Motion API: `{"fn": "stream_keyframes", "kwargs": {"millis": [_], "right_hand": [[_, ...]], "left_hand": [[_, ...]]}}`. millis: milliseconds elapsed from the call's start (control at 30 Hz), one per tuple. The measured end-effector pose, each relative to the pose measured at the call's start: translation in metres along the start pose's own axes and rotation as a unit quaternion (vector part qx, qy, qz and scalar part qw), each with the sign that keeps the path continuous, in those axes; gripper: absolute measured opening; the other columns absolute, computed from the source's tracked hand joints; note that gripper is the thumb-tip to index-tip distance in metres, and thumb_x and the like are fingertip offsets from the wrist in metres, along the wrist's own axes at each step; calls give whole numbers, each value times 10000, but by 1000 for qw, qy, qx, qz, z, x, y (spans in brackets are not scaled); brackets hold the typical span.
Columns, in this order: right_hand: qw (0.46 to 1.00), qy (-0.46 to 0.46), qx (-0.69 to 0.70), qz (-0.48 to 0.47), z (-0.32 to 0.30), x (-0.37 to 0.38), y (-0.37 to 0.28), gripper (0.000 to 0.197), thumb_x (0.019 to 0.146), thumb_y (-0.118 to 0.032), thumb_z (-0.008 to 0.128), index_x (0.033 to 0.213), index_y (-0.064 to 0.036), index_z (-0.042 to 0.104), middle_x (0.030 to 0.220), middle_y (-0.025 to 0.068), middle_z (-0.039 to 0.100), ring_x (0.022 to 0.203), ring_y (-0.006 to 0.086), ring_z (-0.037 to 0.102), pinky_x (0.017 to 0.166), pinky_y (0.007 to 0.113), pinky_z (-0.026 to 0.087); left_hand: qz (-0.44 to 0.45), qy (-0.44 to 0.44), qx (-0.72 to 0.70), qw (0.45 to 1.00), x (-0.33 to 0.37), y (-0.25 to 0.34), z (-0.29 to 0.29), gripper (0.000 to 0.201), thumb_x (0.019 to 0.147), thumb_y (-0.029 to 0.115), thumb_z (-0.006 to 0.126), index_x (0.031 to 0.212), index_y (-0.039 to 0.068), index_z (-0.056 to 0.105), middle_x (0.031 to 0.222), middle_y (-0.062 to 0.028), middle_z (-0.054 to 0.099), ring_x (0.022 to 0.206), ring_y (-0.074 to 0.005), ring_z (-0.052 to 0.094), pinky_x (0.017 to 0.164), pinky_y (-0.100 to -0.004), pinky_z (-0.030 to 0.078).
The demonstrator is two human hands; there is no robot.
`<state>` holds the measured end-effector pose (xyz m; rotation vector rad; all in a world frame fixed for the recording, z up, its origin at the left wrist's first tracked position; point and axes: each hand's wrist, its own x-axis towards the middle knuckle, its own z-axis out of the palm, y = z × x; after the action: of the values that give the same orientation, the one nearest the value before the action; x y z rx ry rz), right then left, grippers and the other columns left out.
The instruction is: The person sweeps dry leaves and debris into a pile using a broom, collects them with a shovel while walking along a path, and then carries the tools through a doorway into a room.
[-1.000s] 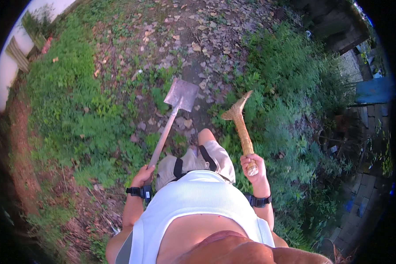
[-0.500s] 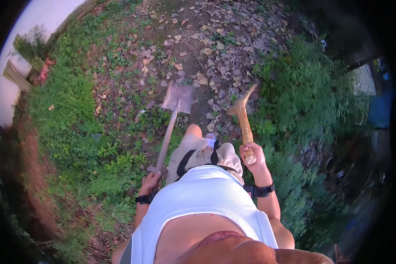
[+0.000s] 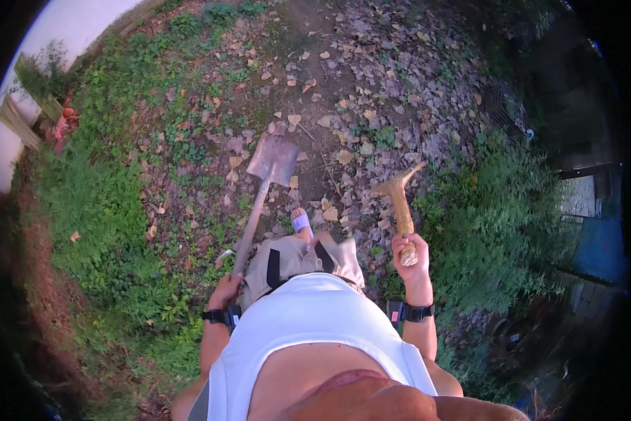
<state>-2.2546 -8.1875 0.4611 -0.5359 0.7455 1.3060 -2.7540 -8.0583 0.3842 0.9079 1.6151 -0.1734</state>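
Observation:
My left hand [image 3: 225,289] is closed round the handle of a shovel [image 3: 256,211], whose flat, rusty square blade points ahead, above the ground as far as one view can show. In my right hand [image 3: 411,254] is a thick, yellow-brown forked piece of wood [image 3: 403,210]. Its cut, pale end faces me below the fingers, and its far end splits into two short prongs. Black straps with small devices circle both wrists.
A dirt path strewn with dry leaves [image 3: 345,156] runs ahead. Dense green weeds [image 3: 105,224] grow on the left, and more bushes [image 3: 494,231] on the right. At the far left stand wooden posts [image 3: 19,123] by a pale wall. A blue sheet [image 3: 599,249] lies at the right edge.
I have stepped forward, so the ground has slid back toward me, and a sandalled foot shows in front. The shovel has swung slightly left; the forked wood is a little lower and farther right.

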Motion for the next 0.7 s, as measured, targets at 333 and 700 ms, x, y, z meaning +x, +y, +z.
{"fn": "stream_keyframes", "kwargs": {"millis": [333,700], "right_hand": [[991,-39,127,-11,211,216,-66,162,806,-47,533,917,61,484,759,71,527,663,148,573,632,259,547],[995,26,16,-99,536,460,-157,77,809,-44,540,862,-21,488,726,59,527,635,133,566,573,239,540]], "left_hand": [[-20,-11,-6,1000,179,282,-97,330,908,405,572,832,85,550,607,-4,520,475,-130,468,422,-290,356],[-84,-26,-31,996,305,658,-172,302,908,364,589,856,68,557,622,-18,541,497,-140,514,419,-302,410]]}}
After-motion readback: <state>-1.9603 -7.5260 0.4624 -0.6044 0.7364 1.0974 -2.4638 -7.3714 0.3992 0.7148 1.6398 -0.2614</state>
